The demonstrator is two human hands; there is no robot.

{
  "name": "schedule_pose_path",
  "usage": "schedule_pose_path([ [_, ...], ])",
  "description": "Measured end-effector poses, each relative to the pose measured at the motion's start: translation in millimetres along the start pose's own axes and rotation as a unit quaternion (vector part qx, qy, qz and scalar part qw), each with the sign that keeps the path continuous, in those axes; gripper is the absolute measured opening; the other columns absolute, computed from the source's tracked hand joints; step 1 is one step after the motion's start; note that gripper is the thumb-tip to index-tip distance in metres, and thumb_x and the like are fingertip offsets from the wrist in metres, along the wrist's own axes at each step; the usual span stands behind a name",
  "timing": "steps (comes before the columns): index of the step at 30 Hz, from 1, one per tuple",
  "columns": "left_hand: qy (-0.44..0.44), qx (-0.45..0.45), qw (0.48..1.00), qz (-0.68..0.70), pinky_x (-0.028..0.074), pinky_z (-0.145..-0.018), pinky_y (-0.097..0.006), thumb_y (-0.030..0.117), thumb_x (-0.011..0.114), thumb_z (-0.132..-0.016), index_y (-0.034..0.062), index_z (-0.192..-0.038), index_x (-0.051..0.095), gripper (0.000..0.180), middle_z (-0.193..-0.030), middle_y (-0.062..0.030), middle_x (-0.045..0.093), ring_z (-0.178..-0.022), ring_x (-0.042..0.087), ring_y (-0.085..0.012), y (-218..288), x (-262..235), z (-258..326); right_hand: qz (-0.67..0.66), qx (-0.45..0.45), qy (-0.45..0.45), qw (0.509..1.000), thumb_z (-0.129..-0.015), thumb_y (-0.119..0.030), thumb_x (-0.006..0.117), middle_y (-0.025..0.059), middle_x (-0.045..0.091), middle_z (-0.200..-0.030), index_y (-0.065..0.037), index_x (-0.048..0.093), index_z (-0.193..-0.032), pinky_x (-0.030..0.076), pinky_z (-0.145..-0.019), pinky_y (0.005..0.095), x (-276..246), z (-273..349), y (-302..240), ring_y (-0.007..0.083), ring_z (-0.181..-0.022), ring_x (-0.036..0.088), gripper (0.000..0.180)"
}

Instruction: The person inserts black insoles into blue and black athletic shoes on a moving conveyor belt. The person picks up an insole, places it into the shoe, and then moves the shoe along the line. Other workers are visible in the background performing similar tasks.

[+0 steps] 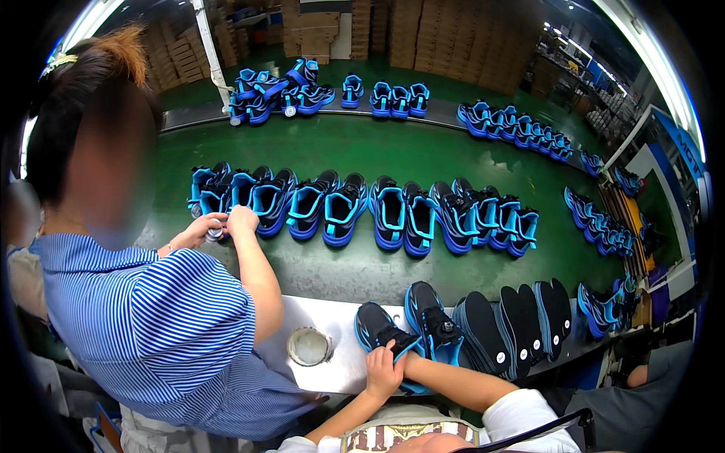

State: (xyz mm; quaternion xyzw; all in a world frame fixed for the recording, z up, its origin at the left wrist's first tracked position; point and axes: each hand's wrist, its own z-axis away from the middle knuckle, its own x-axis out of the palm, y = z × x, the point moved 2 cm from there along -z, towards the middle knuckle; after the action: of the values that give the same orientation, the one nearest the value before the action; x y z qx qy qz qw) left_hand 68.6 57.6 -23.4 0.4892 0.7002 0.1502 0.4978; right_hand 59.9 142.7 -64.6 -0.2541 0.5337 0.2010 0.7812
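My left hand (383,371) grips the heel end of a black and blue sneaker (373,320), fingers and thumb closed on its collar. My right hand (408,364) reaches across to the same sneaker's opening; its fingers are hidden in or behind the collar. Beside it on the metal ledge lies another sneaker (432,321) of the same kind, toe pointing away, with a round dial on its tongue. To the right of that, black insoles (482,329) with white round stickers lie in stacked, overlapping rows.
A co-worker in a striped top (177,317) stands at my left, hands at the sneaker row (345,210) on the green table (332,151). A glass jar (309,346) stands on the ledge (283,332). More sneakers (521,130) line the far side; cartons (445,38) are stacked behind.
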Motion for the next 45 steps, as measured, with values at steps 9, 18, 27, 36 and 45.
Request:
schedule_pose_path([
  [9,0.003,0.053,0.998,-0.043,0.036,-0.061,-0.034,0.020,0.058,-0.074,-0.0043,-0.100,0.048,0.037,-0.072,-0.0115,0.046,-0.065,0.045,-0.0267,2.2,8.1,14.2,-0.027,0.079,-0.090,0.992,-0.074,-0.028,0.044,0.0158,0.050,-0.105,-0.005,0.053,-0.101,0.026,-0.093,0.0410,-1.7,-3.7,-11.7,0.0287,-0.100,0.045,0.036],
  [18,-0.061,-0.246,0.949,0.188,0.038,-0.066,-0.041,0.017,0.052,-0.080,-0.0072,-0.091,0.047,0.027,-0.079,-0.0243,0.048,-0.078,0.046,-0.0393,-25.7,2.3,-10.9,-0.064,0.121,0.039,0.990,-0.075,-0.027,0.041,0.0142,0.058,-0.092,-0.004,0.058,-0.092,0.024,-0.093,0.0421,-18.2,10.5,-7.1,0.0275,-0.092,0.051,0.033],
  [27,0.031,-0.030,0.998,0.052,0.042,-0.062,-0.027,0.005,0.061,-0.072,0.0006,-0.097,0.047,0.029,-0.095,-0.0141,0.038,-0.070,0.046,-0.0206,-22.8,-11.4,-33.6,0.152,0.021,-0.028,0.988,-0.074,-0.020,0.045,0.0114,0.050,-0.109,-0.003,0.054,-0.103,0.023,-0.096,0.0398,-34.1,30.8,-13.5,0.0246,-0.106,0.042,0.035],
  [36,-0.212,-0.054,0.970,0.109,0.043,-0.070,-0.037,0.005,0.067,-0.061,0.0001,-0.101,0.038,0.050,-0.099,-0.0178,0.039,-0.087,0.047,-0.0364,-19.4,-15.1,-42.7,-0.133,0.096,-0.215,0.963,-0.077,-0.034,0.032,0.0185,0.059,-0.084,0.010,0.055,-0.087,0.013,-0.102,0.0370,-58.3,56.8,-31.0,0.0264,-0.087,0.056,0.050],
  [45,-0.151,-0.094,0.974,0.143,0.044,-0.071,-0.031,0.004,0.067,-0.065,0.0019,-0.087,0.054,0.026,-0.098,-0.0146,0.047,-0.087,0.051,-0.0266,-20.2,-24.0,-31.7,-0.225,0.146,0.263,0.927,-0.063,-0.006,0.064,0.0075,0.055,-0.085,-0.003,0.054,-0.079,0.040,-0.079,0.0359,-47.9,125.2,-47.5,0.0230,-0.081,0.053,0.019],
])
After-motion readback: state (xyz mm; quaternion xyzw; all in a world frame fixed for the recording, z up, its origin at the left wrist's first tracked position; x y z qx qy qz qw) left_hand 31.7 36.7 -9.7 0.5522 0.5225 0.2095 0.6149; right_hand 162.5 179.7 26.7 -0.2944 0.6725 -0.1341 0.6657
